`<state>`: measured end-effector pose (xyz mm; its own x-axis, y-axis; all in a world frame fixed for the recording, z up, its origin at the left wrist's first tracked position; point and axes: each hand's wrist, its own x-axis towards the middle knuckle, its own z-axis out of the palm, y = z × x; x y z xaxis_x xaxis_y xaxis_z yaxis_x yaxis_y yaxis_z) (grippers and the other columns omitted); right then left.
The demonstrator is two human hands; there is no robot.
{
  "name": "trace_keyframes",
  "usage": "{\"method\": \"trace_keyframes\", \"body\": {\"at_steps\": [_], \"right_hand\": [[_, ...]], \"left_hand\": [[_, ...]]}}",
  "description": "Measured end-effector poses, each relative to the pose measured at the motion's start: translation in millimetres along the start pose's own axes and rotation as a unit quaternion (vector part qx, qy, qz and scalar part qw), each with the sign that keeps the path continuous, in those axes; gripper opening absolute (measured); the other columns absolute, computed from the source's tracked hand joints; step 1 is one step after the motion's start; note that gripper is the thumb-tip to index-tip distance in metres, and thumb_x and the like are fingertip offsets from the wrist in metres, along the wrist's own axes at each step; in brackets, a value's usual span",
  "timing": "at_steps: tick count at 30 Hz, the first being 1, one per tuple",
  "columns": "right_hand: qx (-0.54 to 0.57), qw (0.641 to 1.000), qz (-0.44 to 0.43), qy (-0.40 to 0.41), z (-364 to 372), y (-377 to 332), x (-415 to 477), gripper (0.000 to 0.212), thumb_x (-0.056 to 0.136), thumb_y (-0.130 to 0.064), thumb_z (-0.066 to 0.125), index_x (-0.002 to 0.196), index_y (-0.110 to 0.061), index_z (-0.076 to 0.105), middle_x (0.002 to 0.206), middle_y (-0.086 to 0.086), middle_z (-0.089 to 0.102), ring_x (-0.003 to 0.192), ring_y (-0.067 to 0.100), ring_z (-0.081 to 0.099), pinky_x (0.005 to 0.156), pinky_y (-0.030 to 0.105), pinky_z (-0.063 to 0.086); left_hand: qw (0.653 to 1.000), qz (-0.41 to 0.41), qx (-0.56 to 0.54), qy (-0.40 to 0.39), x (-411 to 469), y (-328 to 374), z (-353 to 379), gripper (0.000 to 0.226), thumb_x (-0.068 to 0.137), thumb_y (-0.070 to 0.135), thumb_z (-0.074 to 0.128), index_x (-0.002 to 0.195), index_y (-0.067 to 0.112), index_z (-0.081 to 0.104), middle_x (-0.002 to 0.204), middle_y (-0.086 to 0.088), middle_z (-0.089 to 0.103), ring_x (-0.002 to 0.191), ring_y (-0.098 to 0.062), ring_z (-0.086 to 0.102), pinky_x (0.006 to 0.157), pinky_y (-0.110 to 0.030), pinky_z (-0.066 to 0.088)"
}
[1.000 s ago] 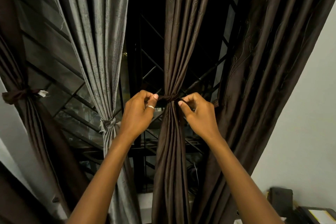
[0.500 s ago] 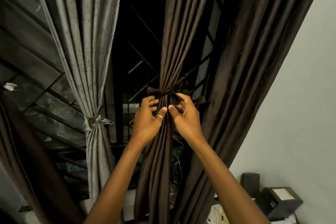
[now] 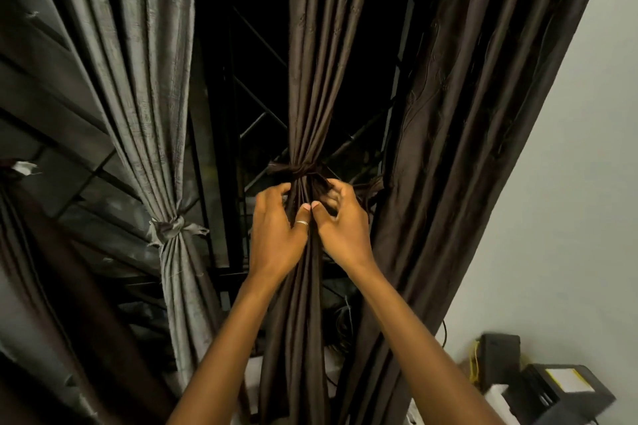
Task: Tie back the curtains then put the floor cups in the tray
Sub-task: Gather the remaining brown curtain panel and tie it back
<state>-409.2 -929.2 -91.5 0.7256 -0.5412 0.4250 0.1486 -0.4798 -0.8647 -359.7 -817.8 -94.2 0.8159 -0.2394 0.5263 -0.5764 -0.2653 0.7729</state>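
Head view: two bare forearms are rising from the bottom of the frame toward the centre, where both hands are working at a gathered brown curtain. The left hand, a silver ring on its thumb, is curling its fingers around the left side of the bunched folds just below the tie band; the right hand is mirroring it on the right side, fingers bent into the fabric and partly blurred, so how firmly it is pinching cannot be told. The two thumbs are meeting tip to tip in front of the pleats. The band is cinching the curtain at mid-frame, directly above the fingertips. In the lower right corner a black printer is sitting against the pale wall. To the left, a grey curtain is hanging already knotted with its own grey tie. A wider brown curtain is draping loose at right. Behind them, a dark window grille is filling the background.
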Motion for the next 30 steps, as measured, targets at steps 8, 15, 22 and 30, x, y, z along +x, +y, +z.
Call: {"method": "trace_keyframes", "body": {"at_steps": [8, 15, 22, 30], "right_hand": [[-0.044, 0.991, -0.106, 0.074, -99, 12, 25, 0.023, 0.099, -0.018, 0.061, 0.122, -0.016, 0.065, 0.121, -0.002, 0.064, 0.103, 0.003, 0.064, 0.082, 0.017, 0.056], [-0.053, 0.951, -0.215, 0.214, -171, -17, 74, 0.028, 0.096, -0.018, 0.065, 0.121, -0.009, 0.058, 0.124, 0.005, 0.053, 0.105, 0.011, 0.056, 0.085, 0.013, 0.045], [-0.097, 0.951, -0.206, 0.207, -185, -29, 116, 0.042, 0.095, -0.031, 0.068, 0.127, -0.012, 0.048, 0.115, 0.004, 0.059, 0.096, 0.017, 0.062, 0.076, 0.025, 0.049], [-0.137, 0.984, -0.069, 0.085, -143, 88, 29, 0.009, 0.100, -0.016, 0.059, 0.107, -0.013, 0.060, 0.100, 0.004, 0.064, 0.086, 0.023, 0.066, 0.069, 0.035, 0.051]], "left_hand": [[0.985, -0.043, 0.056, 0.156, -20, 50, 56, 0.034, 0.098, 0.039, 0.061, 0.124, 0.018, 0.053, 0.121, 0.002, 0.057, 0.098, -0.015, 0.062, 0.079, -0.039, 0.055], [0.983, -0.046, 0.079, 0.156, -25, 78, 98, 0.029, 0.098, 0.042, 0.060, 0.120, 0.023, 0.057, 0.110, 0.015, 0.051, 0.084, -0.003, 0.060, 0.070, -0.028, 0.049], [0.985, -0.028, 0.074, 0.153, -11, 96, 111, 0.023, 0.097, 0.042, 0.061, 0.116, 0.028, 0.057, 0.099, 0.024, 0.052, 0.077, 0.001, 0.060, 0.068, -0.024, 0.050], [0.999, -0.016, 0.033, 0.023, -6, 96, 131, 0.030, 0.096, 0.052, 0.059, 0.115, 0.029, 0.057, 0.108, 0.013, 0.064, 0.076, -0.002, 0.064, 0.066, -0.020, 0.051]]}}
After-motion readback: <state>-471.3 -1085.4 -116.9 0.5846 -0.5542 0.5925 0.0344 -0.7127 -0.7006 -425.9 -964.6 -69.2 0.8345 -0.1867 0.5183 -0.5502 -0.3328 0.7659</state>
